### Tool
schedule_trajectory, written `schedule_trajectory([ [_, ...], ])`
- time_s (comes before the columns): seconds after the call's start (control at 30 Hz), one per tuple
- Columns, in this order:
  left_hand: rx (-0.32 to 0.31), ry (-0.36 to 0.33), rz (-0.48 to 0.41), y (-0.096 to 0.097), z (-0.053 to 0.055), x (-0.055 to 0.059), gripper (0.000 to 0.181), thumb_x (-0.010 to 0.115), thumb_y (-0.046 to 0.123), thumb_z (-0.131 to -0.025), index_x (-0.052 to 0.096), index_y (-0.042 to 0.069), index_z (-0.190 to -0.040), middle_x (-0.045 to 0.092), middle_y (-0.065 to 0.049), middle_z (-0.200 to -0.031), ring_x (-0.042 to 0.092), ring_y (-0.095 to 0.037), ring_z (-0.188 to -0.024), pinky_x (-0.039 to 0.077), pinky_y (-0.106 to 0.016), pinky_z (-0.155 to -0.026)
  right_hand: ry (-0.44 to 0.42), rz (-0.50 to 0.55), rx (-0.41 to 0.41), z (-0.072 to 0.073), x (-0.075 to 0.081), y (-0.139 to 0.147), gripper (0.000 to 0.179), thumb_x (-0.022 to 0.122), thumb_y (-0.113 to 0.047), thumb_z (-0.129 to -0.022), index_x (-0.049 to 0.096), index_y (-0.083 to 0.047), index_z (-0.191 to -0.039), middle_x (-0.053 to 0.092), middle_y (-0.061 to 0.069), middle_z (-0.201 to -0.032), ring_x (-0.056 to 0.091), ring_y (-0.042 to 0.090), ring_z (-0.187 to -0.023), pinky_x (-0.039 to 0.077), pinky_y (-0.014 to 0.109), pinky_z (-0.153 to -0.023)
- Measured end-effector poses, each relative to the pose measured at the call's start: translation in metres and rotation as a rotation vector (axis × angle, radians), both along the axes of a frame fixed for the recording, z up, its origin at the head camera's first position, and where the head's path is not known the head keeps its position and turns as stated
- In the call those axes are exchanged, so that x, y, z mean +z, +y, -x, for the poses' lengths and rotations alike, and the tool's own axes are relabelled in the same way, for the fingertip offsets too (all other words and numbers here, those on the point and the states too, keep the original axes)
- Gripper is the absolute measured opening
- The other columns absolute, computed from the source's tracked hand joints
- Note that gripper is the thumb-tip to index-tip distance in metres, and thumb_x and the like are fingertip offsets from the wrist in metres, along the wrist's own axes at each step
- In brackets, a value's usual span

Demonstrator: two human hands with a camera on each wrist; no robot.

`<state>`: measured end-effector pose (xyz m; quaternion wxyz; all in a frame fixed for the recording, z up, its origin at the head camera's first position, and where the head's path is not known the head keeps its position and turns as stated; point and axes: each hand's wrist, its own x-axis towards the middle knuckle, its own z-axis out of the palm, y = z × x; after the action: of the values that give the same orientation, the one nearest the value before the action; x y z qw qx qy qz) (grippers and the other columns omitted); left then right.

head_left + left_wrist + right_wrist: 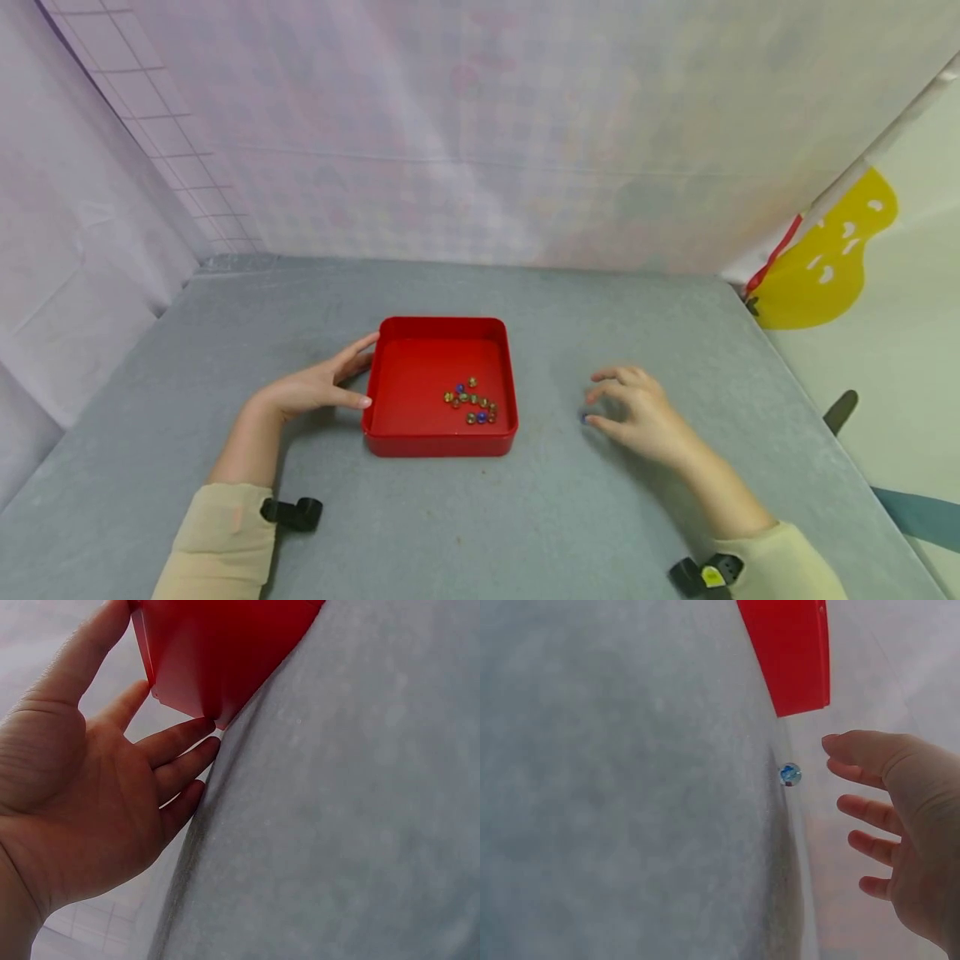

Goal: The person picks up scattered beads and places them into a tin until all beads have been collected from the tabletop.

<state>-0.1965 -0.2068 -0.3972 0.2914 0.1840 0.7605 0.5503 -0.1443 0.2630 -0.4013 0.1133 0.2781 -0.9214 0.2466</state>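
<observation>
A square red tray [441,447] rests on the grey table, holding several small glass marbles [482,417], some blue and others greenish or reddish, toward its front right. At its left side, my left hand [318,387] touches it with spread fingers, the thumb at the rim; the left wrist view shows the fingertips against the tray wall [225,660]. To the right of the tray, my right hand [645,417] has its fingers loosely bent close above the table. One clear marble with a blue swirl [790,774] lies on the table just beyond those fingertips, apart from them.
The grey table [420,533] extends around the tray on all sides. Behind it hangs a pale patterned cloth [480,167]. Beyond the right edge stands a light surface with a yellow shape [817,283] on it. Both wrists wear black camera straps.
</observation>
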Motion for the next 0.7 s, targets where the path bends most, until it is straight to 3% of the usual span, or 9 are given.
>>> schedule_trajectory([
  [0.7, -0.001, 0.008, 0.002, -0.0006, 0.0015, -0.0024, 0.094, 0.07, 0.013, -0.088, 0.006, 0.024, -0.155, 0.006, -0.016, -0.158, 0.003, -0.035, -0.143, 0.015, -0.065, -0.105, -0.072, -0.097, -0.013, 0.0027, -0.0101, 0.001, 0.019, 0.082, -0.016, -0.076, 0.069, -0.019, -0.089, 0.06, 0.011, -0.116, 0.048, 0.034, -0.112, 0.029, 0.059, -0.095],
])
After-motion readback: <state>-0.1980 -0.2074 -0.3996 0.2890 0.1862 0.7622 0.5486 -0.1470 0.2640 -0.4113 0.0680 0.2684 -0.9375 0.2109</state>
